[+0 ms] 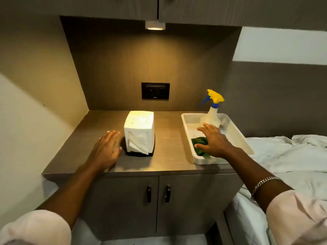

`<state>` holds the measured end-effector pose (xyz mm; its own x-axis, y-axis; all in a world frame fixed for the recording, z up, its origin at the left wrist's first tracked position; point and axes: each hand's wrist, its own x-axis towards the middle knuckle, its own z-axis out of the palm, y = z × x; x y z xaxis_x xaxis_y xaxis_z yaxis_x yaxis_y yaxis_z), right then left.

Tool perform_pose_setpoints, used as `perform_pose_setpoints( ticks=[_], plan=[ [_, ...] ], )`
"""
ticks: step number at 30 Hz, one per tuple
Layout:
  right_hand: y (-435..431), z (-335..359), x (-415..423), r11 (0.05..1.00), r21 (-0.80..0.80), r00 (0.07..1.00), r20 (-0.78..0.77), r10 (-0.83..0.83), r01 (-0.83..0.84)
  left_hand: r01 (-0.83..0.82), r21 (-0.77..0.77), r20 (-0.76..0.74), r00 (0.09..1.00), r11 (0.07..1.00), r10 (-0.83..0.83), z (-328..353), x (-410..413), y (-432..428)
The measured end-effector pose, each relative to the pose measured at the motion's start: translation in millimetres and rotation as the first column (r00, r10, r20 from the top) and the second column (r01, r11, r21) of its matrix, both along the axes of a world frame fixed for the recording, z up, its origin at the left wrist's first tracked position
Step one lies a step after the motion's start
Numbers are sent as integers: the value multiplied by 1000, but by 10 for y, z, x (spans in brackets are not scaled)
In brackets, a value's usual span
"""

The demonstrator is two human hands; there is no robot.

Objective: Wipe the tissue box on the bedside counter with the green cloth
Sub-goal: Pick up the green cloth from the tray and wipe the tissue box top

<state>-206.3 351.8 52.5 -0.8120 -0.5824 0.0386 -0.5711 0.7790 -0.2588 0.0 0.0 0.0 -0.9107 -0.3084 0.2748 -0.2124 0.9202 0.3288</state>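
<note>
Head view, nearest first: your two pale sleeves sit at the bottom corners, and a chain bracelet (pixel 265 183) circles your right forearm. Below the tabletop (pixel 169 147) front edge are two cabinet doors, each with one dark handle (pixel 149 193). A rumpled bed (pixel 283 165) lies at 3 o'clock, right against the cabinet side.

Your left hand (pixel 108 149) is spread flat, palm down, fingers together, at the tabletop's front left; whether it rests on the surface I cannot tell. Its thumb is just beside the tissue box (pixel 139 133), not touching that I can see. The one tissue box stands upright on a dark base near the middle of the tabletop, a tissue hanging out of its front face.

Your right hand (pixel 213 140) is spread open over the white tray (pixel 246 144) at 2 o'clock, its heel over the one green cloth (pixel 199 141), which lies crumpled in the tray's near end. No grasp on it shows. The tray's near end reaches the tabletop's front edge.

At the tray's far end stands one spray bottle (pixel 211 115) with a yellow and blue trigger, just past your fingertips.

Bare tabletop lies between box and tray, and behind the box up to the back panel. A side wall closes the left at 9 o'clock. At 12 o'clock sit one dark socket plate (pixel 155 91) and, above it, one lit lamp (pixel 155 25) under the upper cabinets.
</note>
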Motion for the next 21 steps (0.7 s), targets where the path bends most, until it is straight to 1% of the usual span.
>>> perform_pose_setpoints(
  ticks=[1, 3, 4, 5, 7, 9, 12, 16, 19, 21],
  plan=[
    [-17, -50, -61, 998, 57, 997, 75, -11, 7, -34, 32, 50, 998, 999, 32, -64, -37, -16],
    [-50, -133, -184, 990, 144, 986, 167, -19, -5, -84, 99, 128, 989, 992, 71, -169, -93, -78],
    [-56, -196, -212, 987, 162, 977, 212, -30, -5, -111, 128, 182, 979, 986, 87, -235, -87, -89],
    [-64, -269, -271, 984, 179, 972, 234, -28, -15, -125, 124, 220, 971, 984, 96, -303, -110, -111],
    [-47, -382, -357, 982, 188, 959, 282, -35, -20, -126, 41, 277, 955, 991, 110, -415, -137, -148],
    [-46, -419, -396, 986, 168, 949, 313, -43, -11, -130, -27, 291, 948, 991, 133, -472, -143, -178],
    [-62, -446, -416, 990, 140, 956, 290, -34, -7, -136, -59, 281, 948, 989, 148, -531, -163, -197],
    [-76, -430, -386, 998, 38, 969, 240, -50, 42, -132, -75, 271, 951, 988, 148, -566, -165, -229],
    [-112, -409, -325, 996, -17, 981, 176, -84, 89, -131, -40, 253, 958, 991, 137, -556, -162, -243],
    [-127, -356, -274, 990, -69, 978, 176, -111, 125, -111, 6, 267, 958, 994, 105, -532, -162, -283]
  ],
)
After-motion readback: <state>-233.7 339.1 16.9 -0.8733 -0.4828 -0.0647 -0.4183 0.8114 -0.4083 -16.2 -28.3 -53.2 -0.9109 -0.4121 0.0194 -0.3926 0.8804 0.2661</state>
